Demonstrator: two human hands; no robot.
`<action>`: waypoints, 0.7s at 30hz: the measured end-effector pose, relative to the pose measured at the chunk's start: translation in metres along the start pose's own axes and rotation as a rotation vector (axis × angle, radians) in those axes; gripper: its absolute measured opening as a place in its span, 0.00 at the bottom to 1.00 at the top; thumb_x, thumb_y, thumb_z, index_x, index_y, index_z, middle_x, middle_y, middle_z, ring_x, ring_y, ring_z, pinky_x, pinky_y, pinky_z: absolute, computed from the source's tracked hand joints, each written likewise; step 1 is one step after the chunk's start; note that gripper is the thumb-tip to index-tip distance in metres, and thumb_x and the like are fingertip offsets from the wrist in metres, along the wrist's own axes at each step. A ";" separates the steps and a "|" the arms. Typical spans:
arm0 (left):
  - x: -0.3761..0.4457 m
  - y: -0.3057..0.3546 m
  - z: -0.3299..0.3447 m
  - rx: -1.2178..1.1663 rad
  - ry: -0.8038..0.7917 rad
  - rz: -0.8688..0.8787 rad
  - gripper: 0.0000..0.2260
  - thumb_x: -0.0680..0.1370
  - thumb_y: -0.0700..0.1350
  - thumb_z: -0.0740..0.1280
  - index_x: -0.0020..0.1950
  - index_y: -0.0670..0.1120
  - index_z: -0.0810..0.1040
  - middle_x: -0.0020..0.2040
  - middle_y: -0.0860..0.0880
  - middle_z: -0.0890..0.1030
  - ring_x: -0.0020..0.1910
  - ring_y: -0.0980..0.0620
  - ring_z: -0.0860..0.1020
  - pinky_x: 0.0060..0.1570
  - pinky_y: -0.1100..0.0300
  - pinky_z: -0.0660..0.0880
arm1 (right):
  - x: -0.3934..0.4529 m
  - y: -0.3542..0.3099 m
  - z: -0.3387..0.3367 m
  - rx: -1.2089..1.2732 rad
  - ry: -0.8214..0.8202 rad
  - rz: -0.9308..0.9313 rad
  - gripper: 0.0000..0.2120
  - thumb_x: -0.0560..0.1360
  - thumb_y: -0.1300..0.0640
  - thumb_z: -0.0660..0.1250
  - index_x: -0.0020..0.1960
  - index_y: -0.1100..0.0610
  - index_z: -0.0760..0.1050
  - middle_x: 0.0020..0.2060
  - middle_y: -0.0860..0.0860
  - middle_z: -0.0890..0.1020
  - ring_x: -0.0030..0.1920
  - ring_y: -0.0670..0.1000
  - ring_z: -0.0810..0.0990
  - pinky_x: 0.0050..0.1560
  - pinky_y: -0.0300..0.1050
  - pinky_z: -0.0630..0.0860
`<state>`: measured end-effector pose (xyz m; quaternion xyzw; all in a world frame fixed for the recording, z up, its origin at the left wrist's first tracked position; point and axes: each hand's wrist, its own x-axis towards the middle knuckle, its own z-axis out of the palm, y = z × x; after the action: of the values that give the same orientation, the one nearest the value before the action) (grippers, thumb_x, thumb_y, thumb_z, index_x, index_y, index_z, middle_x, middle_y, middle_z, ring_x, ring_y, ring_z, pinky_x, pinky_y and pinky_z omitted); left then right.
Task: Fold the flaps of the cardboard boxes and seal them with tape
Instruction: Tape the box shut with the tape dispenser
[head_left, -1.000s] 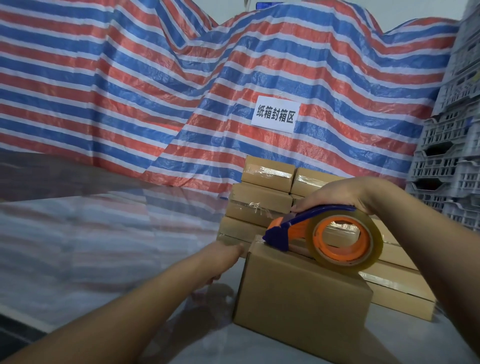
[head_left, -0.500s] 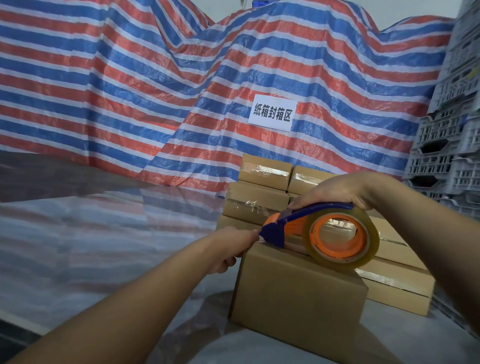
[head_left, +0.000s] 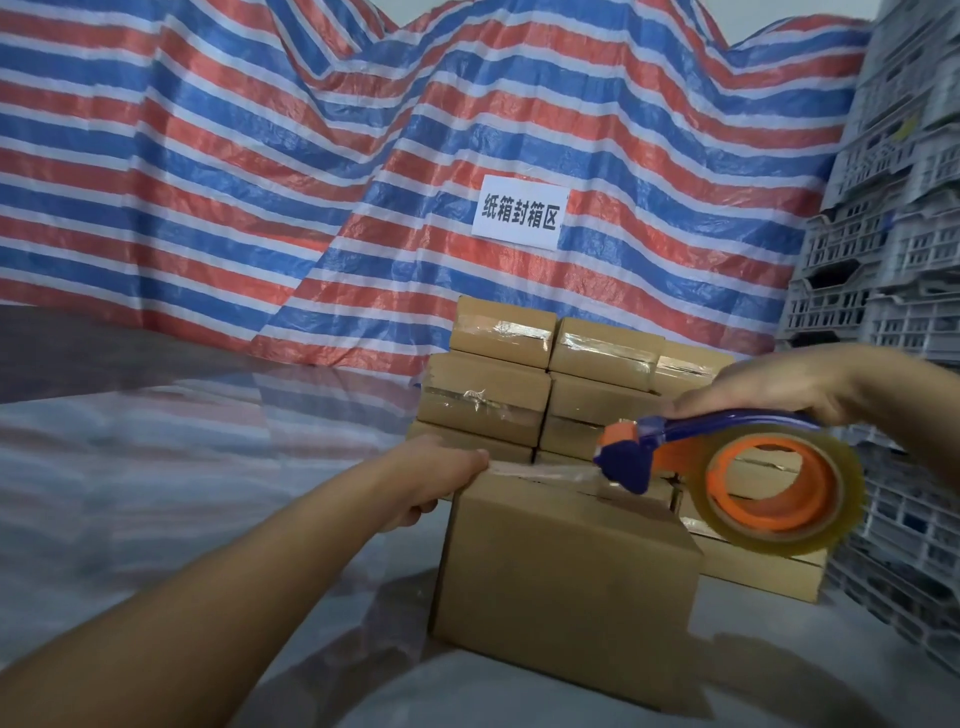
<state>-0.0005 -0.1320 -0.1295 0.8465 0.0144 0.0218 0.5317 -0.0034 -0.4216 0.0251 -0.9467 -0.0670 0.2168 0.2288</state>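
A brown cardboard box (head_left: 561, 582) stands on the table in front of me with its top flaps folded down. My right hand (head_left: 774, 389) grips the blue handle of a tape dispenser (head_left: 727, 467) that carries an orange-cored roll of clear tape. The dispenser's blue head rests on the box top near its middle. A strip of clear tape (head_left: 540, 470) stretches from the head to the box's far left top corner. My left hand (head_left: 436, 478) holds that corner, with its thumb on the tape's end and its fingers down the side.
A stack of taped cardboard boxes (head_left: 498, 400) stands right behind the box. A striped red, white and blue tarp (head_left: 260, 182) with a white sign (head_left: 519, 213) hangs at the back. Grey plastic crates (head_left: 893, 234) are piled at the right. The table (head_left: 156, 493) is glossy.
My right hand has drawn the dispenser rightward along the box top, laying out a strip of tape. My left hand has come up onto the box's left top corner.
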 end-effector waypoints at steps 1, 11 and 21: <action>-0.001 0.000 0.000 0.010 0.007 0.016 0.16 0.79 0.59 0.64 0.54 0.46 0.76 0.38 0.49 0.70 0.33 0.54 0.66 0.28 0.64 0.61 | 0.001 0.003 0.003 -0.037 0.003 -0.002 0.33 0.67 0.37 0.72 0.60 0.62 0.77 0.36 0.54 0.82 0.32 0.50 0.80 0.34 0.40 0.78; -0.041 0.033 0.023 0.529 0.224 0.620 0.16 0.82 0.59 0.56 0.59 0.51 0.77 0.49 0.55 0.79 0.46 0.59 0.77 0.45 0.62 0.73 | 0.006 0.014 0.016 -0.021 0.008 -0.047 0.21 0.72 0.37 0.68 0.49 0.55 0.84 0.34 0.51 0.82 0.30 0.48 0.80 0.33 0.37 0.78; -0.054 0.023 0.043 0.964 0.092 0.700 0.34 0.76 0.71 0.45 0.72 0.52 0.68 0.69 0.52 0.73 0.66 0.53 0.72 0.63 0.53 0.72 | -0.007 0.029 -0.003 0.067 -0.038 -0.070 0.25 0.71 0.37 0.71 0.52 0.59 0.81 0.36 0.53 0.81 0.32 0.49 0.79 0.35 0.39 0.78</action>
<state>-0.0527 -0.1830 -0.1283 0.9450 -0.2342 0.2234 0.0478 -0.0079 -0.4501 0.0164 -0.9313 -0.0971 0.2289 0.2663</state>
